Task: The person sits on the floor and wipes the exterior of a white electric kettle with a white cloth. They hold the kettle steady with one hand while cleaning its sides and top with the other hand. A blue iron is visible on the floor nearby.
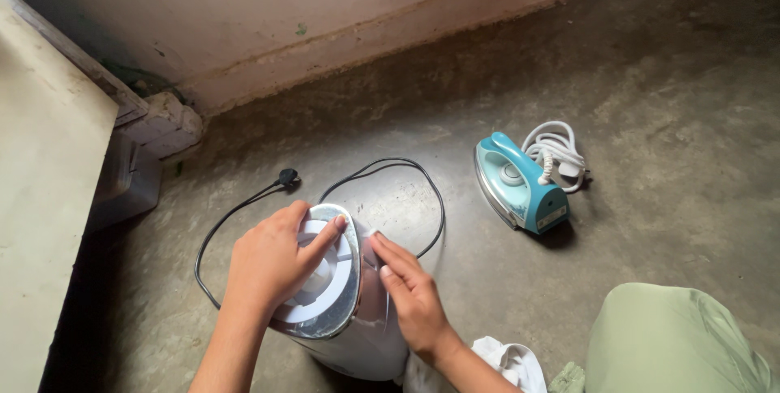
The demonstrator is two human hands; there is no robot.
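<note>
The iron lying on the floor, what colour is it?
The iron is teal blue with a white cord, seen in the head view.
</note>
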